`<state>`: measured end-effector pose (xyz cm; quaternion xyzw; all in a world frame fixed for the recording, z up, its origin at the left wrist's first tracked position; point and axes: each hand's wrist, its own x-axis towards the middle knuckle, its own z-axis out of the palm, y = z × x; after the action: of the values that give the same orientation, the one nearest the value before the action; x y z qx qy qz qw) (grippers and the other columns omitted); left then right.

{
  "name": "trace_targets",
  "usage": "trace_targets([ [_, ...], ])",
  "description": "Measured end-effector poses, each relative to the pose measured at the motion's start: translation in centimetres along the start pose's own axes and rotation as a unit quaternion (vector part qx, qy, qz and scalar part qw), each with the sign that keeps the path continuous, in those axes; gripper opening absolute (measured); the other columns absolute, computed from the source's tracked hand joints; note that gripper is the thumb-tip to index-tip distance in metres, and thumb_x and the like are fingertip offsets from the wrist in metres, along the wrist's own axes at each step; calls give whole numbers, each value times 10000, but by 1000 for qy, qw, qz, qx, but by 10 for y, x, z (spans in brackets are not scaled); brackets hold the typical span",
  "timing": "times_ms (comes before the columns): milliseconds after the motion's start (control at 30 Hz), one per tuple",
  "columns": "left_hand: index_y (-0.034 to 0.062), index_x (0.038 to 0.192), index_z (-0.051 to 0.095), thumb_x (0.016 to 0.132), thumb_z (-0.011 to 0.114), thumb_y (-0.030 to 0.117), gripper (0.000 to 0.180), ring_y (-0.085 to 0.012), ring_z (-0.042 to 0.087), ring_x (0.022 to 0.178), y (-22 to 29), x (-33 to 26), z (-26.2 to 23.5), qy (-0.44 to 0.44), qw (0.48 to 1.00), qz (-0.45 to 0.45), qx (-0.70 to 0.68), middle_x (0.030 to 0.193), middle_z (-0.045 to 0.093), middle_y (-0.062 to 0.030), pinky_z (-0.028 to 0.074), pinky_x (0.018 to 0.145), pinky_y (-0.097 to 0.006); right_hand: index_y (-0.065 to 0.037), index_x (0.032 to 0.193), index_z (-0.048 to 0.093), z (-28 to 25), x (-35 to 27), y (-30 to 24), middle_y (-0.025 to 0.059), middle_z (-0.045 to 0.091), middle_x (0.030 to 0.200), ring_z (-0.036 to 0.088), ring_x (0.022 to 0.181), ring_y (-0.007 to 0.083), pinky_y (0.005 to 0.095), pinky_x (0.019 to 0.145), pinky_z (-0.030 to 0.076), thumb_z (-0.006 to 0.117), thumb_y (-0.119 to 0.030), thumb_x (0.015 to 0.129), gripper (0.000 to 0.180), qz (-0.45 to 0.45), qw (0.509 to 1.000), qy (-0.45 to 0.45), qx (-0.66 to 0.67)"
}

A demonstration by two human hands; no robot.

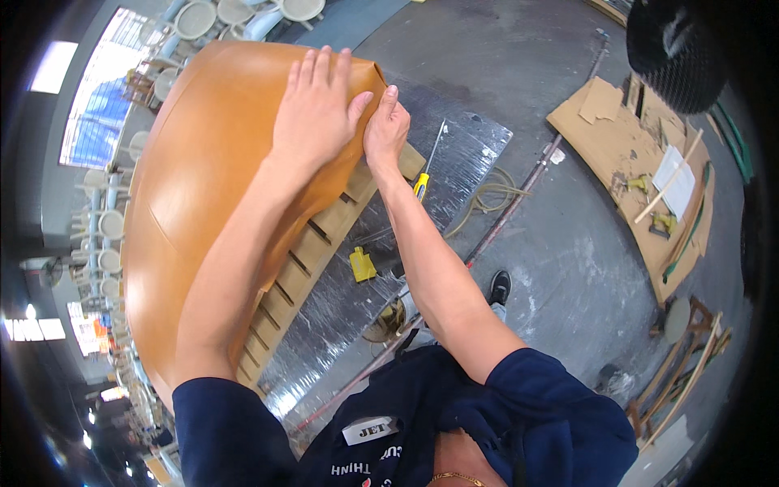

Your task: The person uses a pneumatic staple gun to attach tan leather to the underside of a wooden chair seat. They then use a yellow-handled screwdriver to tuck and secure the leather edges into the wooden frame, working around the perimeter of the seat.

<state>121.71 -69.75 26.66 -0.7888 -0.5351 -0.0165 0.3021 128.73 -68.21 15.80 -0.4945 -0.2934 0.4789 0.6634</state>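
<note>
A large tan leather cover (203,154) lies over a slatted wooden frame (276,304), whose slats show along the right side. My left hand (312,118) rests flat on the leather near its far right corner, fingers stretched out and thumb apart. At that corner my right hand (385,134) holds the folded leather edge, with its thumb up; its other fingers are mostly hidden. On the plastic-wrapped bench (479,138) beside the frame lie a screwdriver (421,186) with a yellow handle and a small yellow tool (363,265) of unclear kind.
A coiled hose (495,193) and a long pipe (519,191) run beside the bench. To the right, a cardboard-topped surface (596,154) carries yellow tools, a paper sheet (675,183) and wood strips. Stacked pale stools (195,20) stand at the far left. A black mesh object (673,57) hangs upper right.
</note>
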Motion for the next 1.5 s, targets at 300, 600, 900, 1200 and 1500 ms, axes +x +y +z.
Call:
trace_targets([
  [300, 98, 1473, 396, 714, 757, 633, 996, -506, 361, 1357, 17, 12, -15, -73, 994, -76, 43, 1493, 399, -239, 287, 1068, -694, 49, 909, 625, -13, 3, 15, 132, 605, 693, 571, 639, 229, 414, 631, 465, 358, -431, 1078, 575, 14, 991, -92, 98],
  [600, 171, 1529, 313, 726, 790, 561, 1012, -510, 405, 1305, 48, 9, -22, -31, 990, -87, 102, 1433, 439, -214, 347, 1021, -694, -60, 1197, 577, -163, -122, 179, 122, 647, 926, 643, 956, 324, 417, 814, 525, 617, -142, 877, 332, -261, 732, -537, -329],
  [900, 184, 1554, 255, 723, 794, 553, 1057, -507, 401, 1308, 50, 15, -7, -30, 990, -91, 102, 1450, 419, -210, 357, 1008, -701, -107, 1426, 447, -155, -98, 133, 191, 688, 1021, 664, 985, 393, 456, 870, 536, 754, -194, 745, 752, -95, 618, -662, -413],
  [1200, 86, 1504, 345, 745, 792, 425, 943, -453, 428, 1310, 56, 12, -31, -48, 977, -123, 165, 1412, 464, -234, 347, 1069, -604, -11, 1191, 625, -210, -29, 10, 196, 698, 912, 688, 849, 314, 370, 758, 525, 739, -106, 725, 489, -45, 864, -482, -137],
  [1500, 86, 1543, 253, 671, 819, 243, 1051, -467, 371, 1341, 61, 24, -30, -98, 977, -147, 119, 1445, 407, -234, 275, 1114, -619, 3, 1144, 652, -148, 17, -29, 210, 688, 857, 676, 770, 385, 362, 685, 533, 783, -47, 625, 537, -212, 896, -388, -27],
])
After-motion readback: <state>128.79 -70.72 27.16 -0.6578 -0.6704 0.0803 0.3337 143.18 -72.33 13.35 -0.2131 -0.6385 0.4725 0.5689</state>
